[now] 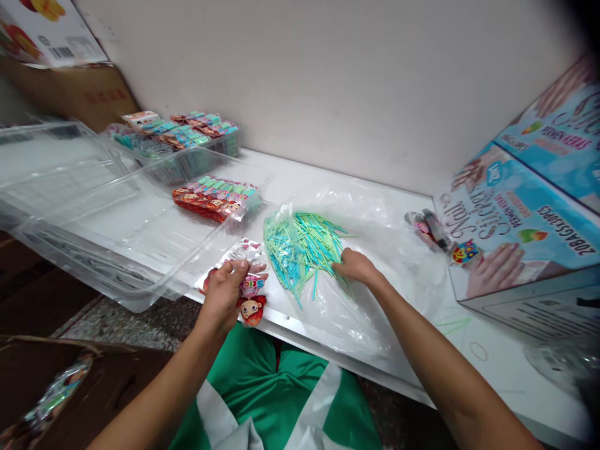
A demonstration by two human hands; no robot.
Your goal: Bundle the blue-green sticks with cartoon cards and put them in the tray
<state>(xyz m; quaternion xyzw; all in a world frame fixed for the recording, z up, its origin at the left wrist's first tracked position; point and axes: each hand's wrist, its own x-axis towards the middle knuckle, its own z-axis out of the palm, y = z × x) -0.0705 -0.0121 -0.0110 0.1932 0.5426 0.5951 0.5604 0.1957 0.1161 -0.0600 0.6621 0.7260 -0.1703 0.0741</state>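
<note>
Pinching a small clear cartoon-printed packet (249, 294) in the left hand (224, 297) at the white table's (492, 369) near edge, mouth tilted up. Reaching with right hand (354, 265), fingertips pressed together, into the loose pile of turquoise and green thin plastic sticks (300, 247) spread on a clear plastic sheet (375, 300), just beside the packet.

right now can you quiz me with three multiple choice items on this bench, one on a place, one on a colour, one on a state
1. Where does the right hand rest?
A. on the pile of sticks
B. inside the clear tray
C. on the printed box

2. What colour are the sticks?
A. red and black
B. blue and green
C. white

3. What is the left hand doing?
A. lying flat and empty
B. holding a small packet in its grip
C. lifting the tray

Answers:
1 A, its fingers touch the pile's edge on the plastic sheet.
2 B, they show turquoise and light green.
3 B, its fingers close around the cartoon-printed packet at the table edge.
</note>
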